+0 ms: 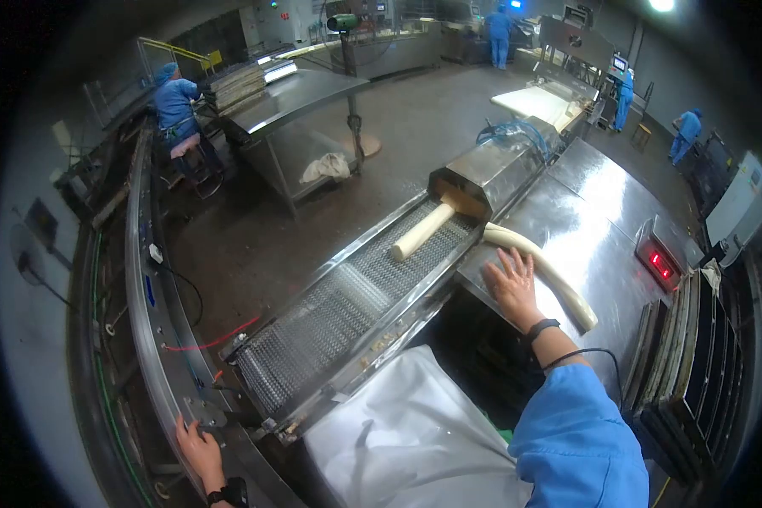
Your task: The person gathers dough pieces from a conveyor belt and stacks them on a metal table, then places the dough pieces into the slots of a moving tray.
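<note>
If the flat, spread right hand (514, 286) pushes too hard, the long pale roll (559, 282) could squash. I can't tell whether the left hand (200, 450) grips the rail (154, 360).

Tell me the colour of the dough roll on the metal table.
Pale cream: the dough roll near the right hand shows best in the head view.

In the background, a person (499, 37) in blue is standing and a cloth (326, 167) is lying under a table (306, 95).
</note>
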